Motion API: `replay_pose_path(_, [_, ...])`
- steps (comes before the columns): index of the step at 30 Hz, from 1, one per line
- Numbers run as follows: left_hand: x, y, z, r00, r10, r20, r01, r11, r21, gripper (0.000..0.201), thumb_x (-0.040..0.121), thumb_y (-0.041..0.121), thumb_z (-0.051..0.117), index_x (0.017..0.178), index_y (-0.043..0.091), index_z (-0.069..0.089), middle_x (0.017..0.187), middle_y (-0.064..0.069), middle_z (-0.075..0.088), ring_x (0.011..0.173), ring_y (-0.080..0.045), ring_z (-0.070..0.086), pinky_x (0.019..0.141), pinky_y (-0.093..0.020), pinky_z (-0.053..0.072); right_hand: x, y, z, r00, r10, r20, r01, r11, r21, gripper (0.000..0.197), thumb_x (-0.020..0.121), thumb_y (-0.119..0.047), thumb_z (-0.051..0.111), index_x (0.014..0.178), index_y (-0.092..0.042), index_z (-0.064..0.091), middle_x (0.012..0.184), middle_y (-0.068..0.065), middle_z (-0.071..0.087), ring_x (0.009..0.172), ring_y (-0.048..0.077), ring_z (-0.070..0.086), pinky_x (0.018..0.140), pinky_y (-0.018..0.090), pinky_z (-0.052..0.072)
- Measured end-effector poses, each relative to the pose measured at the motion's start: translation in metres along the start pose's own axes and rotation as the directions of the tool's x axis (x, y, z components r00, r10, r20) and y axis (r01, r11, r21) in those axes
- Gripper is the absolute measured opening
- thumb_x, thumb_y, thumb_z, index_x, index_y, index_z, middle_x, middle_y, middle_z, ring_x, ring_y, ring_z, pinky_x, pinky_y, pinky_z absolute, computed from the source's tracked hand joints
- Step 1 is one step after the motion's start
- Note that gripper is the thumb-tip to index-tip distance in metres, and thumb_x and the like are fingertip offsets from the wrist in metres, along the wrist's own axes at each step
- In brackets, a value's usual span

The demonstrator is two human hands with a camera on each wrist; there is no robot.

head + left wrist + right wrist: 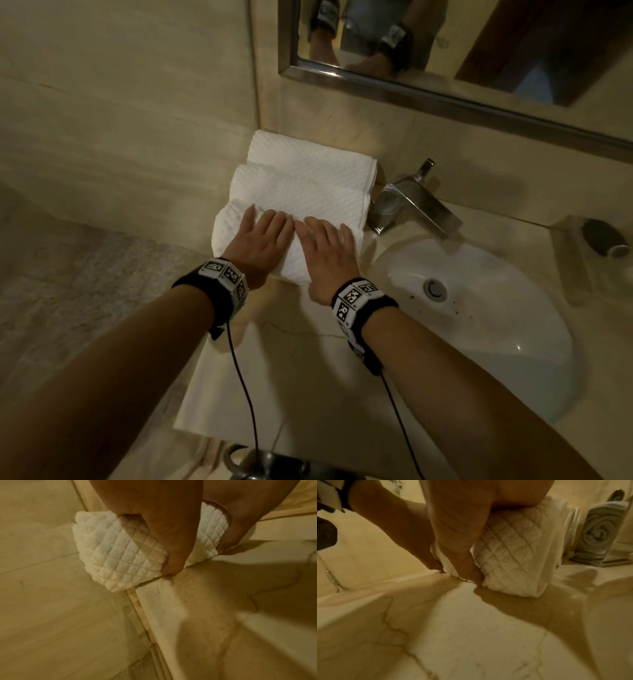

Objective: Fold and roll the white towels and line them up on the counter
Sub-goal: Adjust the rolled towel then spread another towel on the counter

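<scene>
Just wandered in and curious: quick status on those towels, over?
Both hands, left hand and right hand, grip the nearest rolled towel on the counter. Two rolls lined up behind. Faucet close beside; nothing blocking.

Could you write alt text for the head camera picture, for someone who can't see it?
Two bare hands, left hand and right hand, grip the nearest rolled white towel on a beige counter. Two more rolled towels lie behind it, left of a chrome faucet and white sink.

A white oval ceramic basin (479, 329) sat sunk in the surface, a round metal drain (435, 289) at its bottom. Behind it stood an angular chrome faucet (414, 202). A metal-framed wall mirror (445, 92) hung above, and a dark oval soap dish (603, 236) lay at right.
</scene>
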State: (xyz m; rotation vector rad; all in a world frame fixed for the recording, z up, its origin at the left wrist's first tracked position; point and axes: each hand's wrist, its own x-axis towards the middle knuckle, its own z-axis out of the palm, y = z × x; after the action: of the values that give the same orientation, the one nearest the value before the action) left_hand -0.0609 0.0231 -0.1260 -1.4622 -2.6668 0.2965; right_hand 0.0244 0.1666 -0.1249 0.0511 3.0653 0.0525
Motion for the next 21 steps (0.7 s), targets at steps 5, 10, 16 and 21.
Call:
replay_pose_path(5, [0.007,-0.007,-0.006,0.999,0.048,-0.013,-0.047,0.998,0.042,0.073,0.061,0.017,0.071,0.126,-0.002,0.042,0.115,-0.017,0.052,0.099,-0.034,0.051,0.083,-0.052,0.042,0.001,0.002,-0.003,1.000,0.006,0.001,-0.006,0.996,-0.084,0.118,0.055,-0.024,0.083,0.143,-0.021,0.004,0.147,0.005,0.024,0.134,0.026,0.028,0.112,0.055,0.019])
replay_pose_path(10, [0.012,-0.009,-0.009,0.999,0.023,-0.044,-0.022,0.999,0.028,0.058,0.070,0.014,0.052,0.125,-0.002,0.045,0.107,-0.016,0.057,0.094,-0.034,0.057,0.079,-0.051,0.047,0.013,0.005,0.001,0.994,0.051,-0.094,-0.064,0.989,-0.136,0.114,0.049,-0.017,0.084,0.142,-0.020,0.017,0.133,0.015,0.044,0.115,0.029,0.047,0.093,0.047,0.040])
replay_pose_path(16, [0.010,-0.024,0.000,0.995,0.097,-0.040,-0.098,0.995,-0.025,0.086,0.054,0.017,0.071,0.131,0.006,0.033,0.123,-0.012,0.050,0.105,-0.031,0.051,0.084,-0.045,0.043,0.013,0.004,-0.004,0.999,0.030,-0.042,-0.035,0.991,-0.129,0.113,0.053,-0.017,0.081,0.147,-0.022,0.018,0.142,0.014,0.033,0.126,0.030,0.037,0.102,0.046,0.032])
replay_pose_path(21, [0.013,-0.028,-0.017,0.986,-0.010,0.167,0.051,0.969,-0.242,0.115,0.053,0.068,0.075,0.144,0.025,0.020,0.142,0.001,0.027,0.130,-0.022,0.028,0.111,-0.041,0.023,0.014,0.011,-0.017,0.992,0.072,0.105,-0.085,0.989,0.123,0.112,0.057,-0.044,0.079,0.148,-0.031,0.013,0.146,0.004,0.022,0.135,0.026,0.023,0.113,0.045,0.019])
